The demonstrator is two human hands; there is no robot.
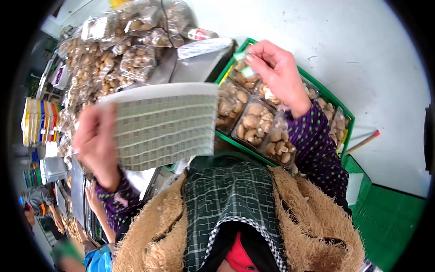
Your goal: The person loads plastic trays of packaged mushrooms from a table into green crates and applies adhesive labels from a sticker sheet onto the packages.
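Observation:
My left hand (97,143) is closed on the left edge of a sheet of labels (165,127), printed in rows and slightly blurred. Above the crate, my right hand (278,72) pinches a small white and green label (247,71) between thumb and fingers. Below it, a green crate (324,87) holds several clear-wrapped packs of brown mushrooms (254,121) side by side. The sheet's right edge reaches the crate's left side and hides part of the surface behind.
Many bagged mushroom packs (138,61) are heaped at the upper left, beside a metal surface (195,65). A red-tipped stick (363,142) lies right of the crate. Other people work at the lower left; one bare forearm (99,211) is near my left sleeve.

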